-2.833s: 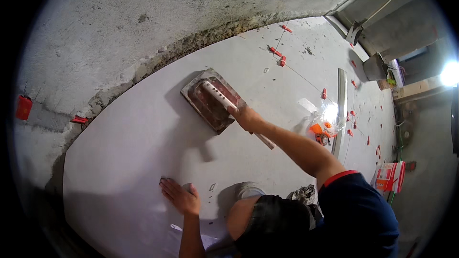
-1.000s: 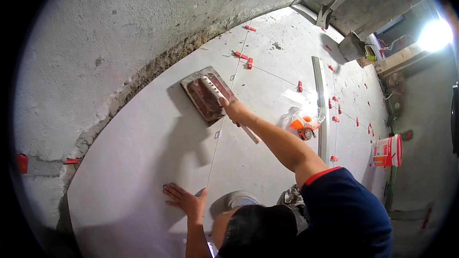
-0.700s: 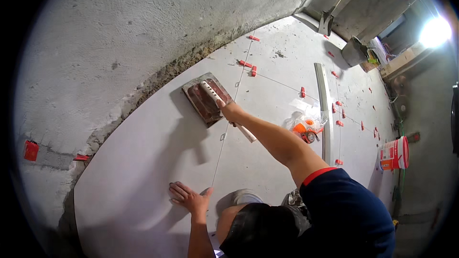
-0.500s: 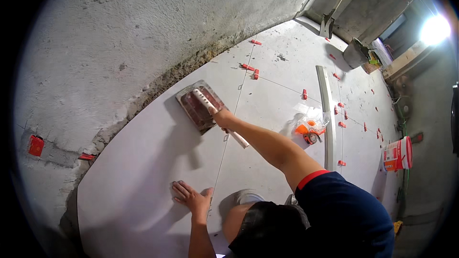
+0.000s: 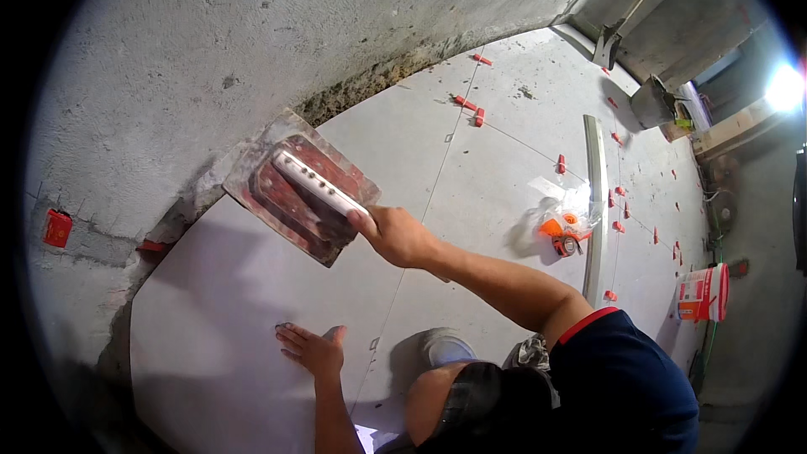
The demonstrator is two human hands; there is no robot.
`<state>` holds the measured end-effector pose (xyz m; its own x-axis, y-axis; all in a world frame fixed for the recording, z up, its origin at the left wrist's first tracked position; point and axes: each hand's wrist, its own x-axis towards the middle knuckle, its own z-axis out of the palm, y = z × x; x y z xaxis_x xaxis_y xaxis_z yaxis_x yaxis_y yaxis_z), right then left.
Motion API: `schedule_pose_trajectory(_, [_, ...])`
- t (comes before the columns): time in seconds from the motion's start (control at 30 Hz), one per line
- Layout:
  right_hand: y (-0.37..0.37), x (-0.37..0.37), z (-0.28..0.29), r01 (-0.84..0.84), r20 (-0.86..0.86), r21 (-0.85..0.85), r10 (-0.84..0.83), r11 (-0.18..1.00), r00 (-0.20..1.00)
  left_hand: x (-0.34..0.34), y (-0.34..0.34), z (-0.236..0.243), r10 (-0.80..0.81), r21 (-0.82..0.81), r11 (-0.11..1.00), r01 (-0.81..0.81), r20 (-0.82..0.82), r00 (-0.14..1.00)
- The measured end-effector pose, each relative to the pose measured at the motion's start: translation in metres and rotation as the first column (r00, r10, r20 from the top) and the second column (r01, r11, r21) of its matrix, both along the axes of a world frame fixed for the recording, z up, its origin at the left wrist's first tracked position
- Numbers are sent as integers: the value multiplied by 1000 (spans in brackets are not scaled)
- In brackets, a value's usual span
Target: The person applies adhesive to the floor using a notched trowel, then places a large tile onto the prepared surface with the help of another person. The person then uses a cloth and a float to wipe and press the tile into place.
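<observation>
My right hand [image 5: 399, 235] grips the pale handle of a flat tile beater [image 5: 307, 189]. A row of dark holes runs along the handle, which is fixed on a worn dark-red rectangular plate with a greyish rim. Held above the large pale floor tile [image 5: 244, 353], the plate overlaps the foot of the wall in view. My left hand [image 5: 315, 353] lies flat on that tile with fingers spread and nothing in it, left of the joint line.
Red levelling wedges [image 5: 479, 118] sit along joints. To the right lie a tape measure [image 5: 566, 245], a plastic bag [image 5: 576, 210] and a long straightedge [image 5: 595, 202]. Farther off are a white-and-red bucket [image 5: 704, 292], a grey bucket [image 5: 651, 102] and a shovel [image 5: 607, 46]. A rough wall [image 5: 193, 50] borders the left.
My right hand has raised the tile beater off the tile and moved it left, toward the wall. My left hand still lies flat; the whole view has shifted slightly.
</observation>
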<state>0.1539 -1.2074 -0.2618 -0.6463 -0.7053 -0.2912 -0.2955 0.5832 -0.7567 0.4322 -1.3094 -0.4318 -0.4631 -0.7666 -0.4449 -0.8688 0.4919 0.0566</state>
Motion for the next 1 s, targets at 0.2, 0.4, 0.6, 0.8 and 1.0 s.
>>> schedule_pose_trajectory(0.2, [-4,-13,-101,-154,-36,288,171,945,985,-14,6,5,3,25,1000,-3,-1,1000])
schedule_pose_trajectory(0.4, [-13,-13,-105,-63,153,294,18,954,988,-16,-5,16,-76,27,997,74,95,993])
schedule_pose_trajectory(0.6, [52,19,-77,-106,459,270,-31,957,888,-25,-75,64,-282,162,955,249,225,933])
schedule_pose_trajectory(0.8, [240,93,-63,-35,590,448,-266,893,762,-49,-96,60,-443,-188,889,418,-125,888])
schedule_pose_trajectory(1.0, [445,174,-42,753,-67,474,-834,456,547,-117,-84,40,-483,-255,869,424,-623,616])
